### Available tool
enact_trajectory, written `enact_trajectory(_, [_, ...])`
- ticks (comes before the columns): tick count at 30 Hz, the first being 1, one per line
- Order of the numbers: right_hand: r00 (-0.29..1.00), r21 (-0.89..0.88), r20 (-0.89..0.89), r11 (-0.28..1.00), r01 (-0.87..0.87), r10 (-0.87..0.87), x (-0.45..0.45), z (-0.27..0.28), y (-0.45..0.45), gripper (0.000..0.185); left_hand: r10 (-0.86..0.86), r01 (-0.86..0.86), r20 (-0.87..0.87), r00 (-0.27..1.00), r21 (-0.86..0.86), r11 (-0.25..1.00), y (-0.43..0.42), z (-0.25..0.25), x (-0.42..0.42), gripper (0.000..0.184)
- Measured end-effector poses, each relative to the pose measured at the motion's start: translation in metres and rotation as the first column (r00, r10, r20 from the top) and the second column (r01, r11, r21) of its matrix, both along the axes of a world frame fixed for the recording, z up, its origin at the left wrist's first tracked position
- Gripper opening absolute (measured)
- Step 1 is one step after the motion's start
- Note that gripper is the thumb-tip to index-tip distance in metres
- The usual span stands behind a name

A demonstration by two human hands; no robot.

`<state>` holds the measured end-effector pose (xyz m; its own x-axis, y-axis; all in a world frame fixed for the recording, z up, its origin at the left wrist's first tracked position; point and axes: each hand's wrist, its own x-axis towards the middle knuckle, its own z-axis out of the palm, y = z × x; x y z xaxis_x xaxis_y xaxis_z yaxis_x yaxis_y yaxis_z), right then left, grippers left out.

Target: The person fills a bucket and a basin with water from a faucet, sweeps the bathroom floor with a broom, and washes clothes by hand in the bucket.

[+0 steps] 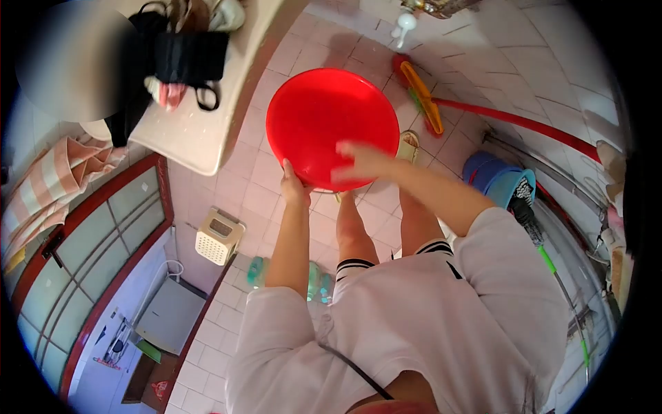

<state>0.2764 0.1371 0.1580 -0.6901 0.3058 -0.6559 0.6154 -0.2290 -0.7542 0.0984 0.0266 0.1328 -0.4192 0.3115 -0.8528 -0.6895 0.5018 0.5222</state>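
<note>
A round red plastic basin (324,103) is held tilted in front of my legs, its inside facing me. My left hand (294,188) grips the basin's lower left rim, thumb on the inner side. My right hand (365,162) is over the lower right part of the basin, smeared by motion. Its fingers look stretched out and apart, with nothing visible in them. Whether they touch the basin's inside I cannot tell.
A pale counter (186,148) with a black bag (192,56) stands upper left. A beige stool (219,237) is on the tiled floor. On the right are a red-handled broom (510,121) and blue buckets (489,169). Green plastic bottles (314,281) stand behind my legs.
</note>
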Motion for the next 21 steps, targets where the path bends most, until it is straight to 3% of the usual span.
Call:
enact_trajectory(2, [0.916, 0.177, 0.143, 0.901, -0.397, 0.375, -0.013, -0.014, -0.084, 0.069, 0.120, -0.117, 0.039, 0.992, -0.077, 0.990, -0.029, -0.001, -0.011, 0.059])
enact_trajectory(3, [0.882, 0.359, 0.241, 0.807, -0.469, 0.405, -0.026, 0.000, -0.106, 0.045, 0.140, -0.137, 0.038, 0.989, -0.078, 0.987, -0.047, -0.005, -0.018, 0.059])
enact_trajectory(4, [0.938, 0.521, 0.290, 0.791, -0.322, 0.191, -0.039, -0.034, -0.150, 0.028, 0.192, -0.189, 0.057, 0.980, -0.055, 0.980, -0.067, -0.008, -0.025, 0.059])
enact_trajectory(5, [0.935, 0.520, 0.285, 0.786, -0.335, 0.210, -0.052, -0.030, -0.160, 0.028, 0.241, -0.240, 0.073, 0.968, -0.034, 0.970, -0.086, -0.007, -0.031, 0.058])
enact_trajectory(8, [0.858, 0.279, 0.295, 0.820, -0.499, 0.421, -0.089, -0.021, -0.183, 0.015, 0.324, -0.320, 0.020, 0.946, -0.107, 0.941, -0.138, 0.007, -0.049, 0.058])
enact_trajectory(11, [0.795, 0.202, 0.201, 0.770, -0.605, 0.572, -0.116, -0.014, -0.203, 0.014, 0.411, -0.406, 0.028, 0.911, -0.114, 0.907, -0.192, 0.018, -0.072, 0.055])
enact_trajectory(15, [0.795, 0.220, 0.072, 0.768, -0.601, 0.602, -0.152, -0.022, -0.218, 0.018, 0.485, -0.484, 0.052, 0.873, -0.024, 0.875, -0.213, 0.029, -0.113, 0.046])
enact_trajectory(17, [0.853, 0.200, 0.005, 0.836, -0.512, 0.521, -0.172, -0.018, -0.203, 0.024, 0.470, -0.468, 0.045, 0.881, -0.051, 0.882, -0.194, 0.041, -0.139, 0.040])
enact_trajectory(19, [0.859, 0.158, -0.071, 0.856, -0.493, 0.508, -0.199, -0.016, -0.190, 0.031, 0.309, -0.309, -0.164, 0.937, 0.025, 0.951, -0.162, 0.054, -0.159, 0.031])
enact_trajectory(21, [0.911, 0.164, -0.176, 0.924, -0.346, 0.372, -0.225, -0.032, -0.193, 0.030, 0.149, -0.195, -0.380, 0.913, -0.085, 0.977, -0.138, 0.061, -0.185, 0.023])
